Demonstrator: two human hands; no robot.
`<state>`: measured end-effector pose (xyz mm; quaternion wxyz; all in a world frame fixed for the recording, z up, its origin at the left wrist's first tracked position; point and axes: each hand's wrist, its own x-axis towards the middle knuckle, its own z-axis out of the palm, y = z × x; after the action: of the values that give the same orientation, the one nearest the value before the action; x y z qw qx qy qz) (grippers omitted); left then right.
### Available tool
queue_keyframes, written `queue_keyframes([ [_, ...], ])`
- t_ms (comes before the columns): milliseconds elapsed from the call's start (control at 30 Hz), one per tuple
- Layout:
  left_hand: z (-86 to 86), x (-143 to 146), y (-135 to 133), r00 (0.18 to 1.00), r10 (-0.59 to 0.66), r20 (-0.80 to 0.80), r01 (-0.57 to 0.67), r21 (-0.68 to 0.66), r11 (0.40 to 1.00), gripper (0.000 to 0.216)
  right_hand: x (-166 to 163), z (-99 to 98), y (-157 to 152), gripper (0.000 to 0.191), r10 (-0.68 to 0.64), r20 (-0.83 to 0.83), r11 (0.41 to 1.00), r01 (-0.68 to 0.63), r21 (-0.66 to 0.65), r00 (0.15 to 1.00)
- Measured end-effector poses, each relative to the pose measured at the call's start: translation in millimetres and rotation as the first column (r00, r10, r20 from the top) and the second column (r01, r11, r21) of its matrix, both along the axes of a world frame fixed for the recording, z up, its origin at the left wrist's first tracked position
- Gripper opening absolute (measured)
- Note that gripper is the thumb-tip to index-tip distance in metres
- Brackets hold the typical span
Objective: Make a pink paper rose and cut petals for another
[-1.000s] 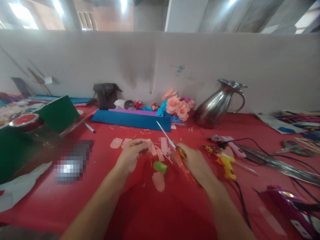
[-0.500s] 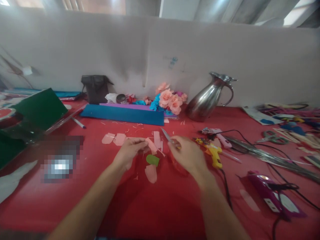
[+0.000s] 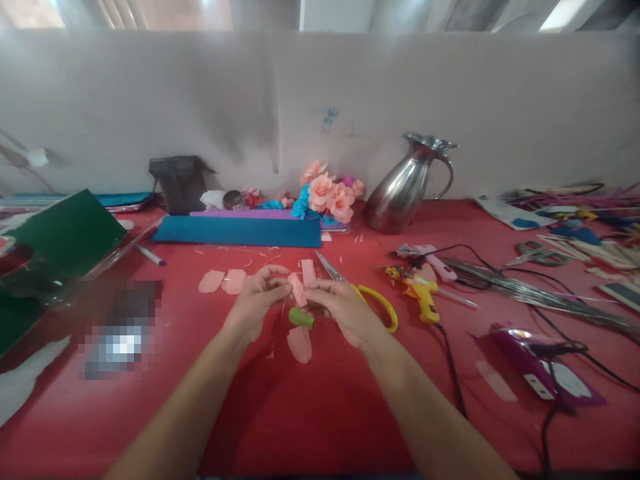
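Between my two hands is a small strip of pink crepe paper [image 3: 298, 291]. My left hand [image 3: 255, 300] pinches its left side, and my right hand [image 3: 345, 308] has its fingertips closed on the right side. Yellow-handled scissors [image 3: 383, 307] lie on the table beside and partly behind my right hand, blades pointing up and left. Just below the fingers are a green paper piece [image 3: 301, 319] and a rounded pink petal [image 3: 300, 345]. Another pink strip [image 3: 309, 270] is behind the held one. Pink cut pieces [image 3: 234, 281] lie left of my left hand.
Right of my hands are a yellow glue gun [image 3: 425, 299] with a cord, wire stems [image 3: 520, 291] and a magenta box [image 3: 545, 367]. Behind stand a metal jug [image 3: 406, 187], pink paper flowers [image 3: 327, 193] and a blue paper roll [image 3: 235, 231]. A green sheet [image 3: 70, 227] is at left.
My right hand has let go of the scissors, which now lie on the table. It has moved left to the pink paper held by my left hand.
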<state>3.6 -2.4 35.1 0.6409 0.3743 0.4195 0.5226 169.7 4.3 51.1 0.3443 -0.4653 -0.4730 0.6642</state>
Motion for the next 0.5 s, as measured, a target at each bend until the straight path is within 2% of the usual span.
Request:
queue_keyframes([
  [100,2.2,2.4,-0.7,1.0,-0.006,0.024,0.005,0.04,0.999,0.021,0.9,-4.1,1.2,0.015,0.046,-0.095,0.997,-0.051,-0.053,0.994],
  [267,0.6,3.4,-1.1,0.998,-0.027,0.048,0.024,0.063,0.998,0.023,1.7,-7.9,1.9,0.011,0.05,-0.147,0.997,-0.059,-0.056,0.988],
  [500,0.0,5.5,-3.4,0.973,-0.131,0.189,0.124,0.052,0.991,0.022,0.3,-0.5,-3.5,0.011,0.078,-0.216,0.996,-0.087,-0.031,0.973],
])
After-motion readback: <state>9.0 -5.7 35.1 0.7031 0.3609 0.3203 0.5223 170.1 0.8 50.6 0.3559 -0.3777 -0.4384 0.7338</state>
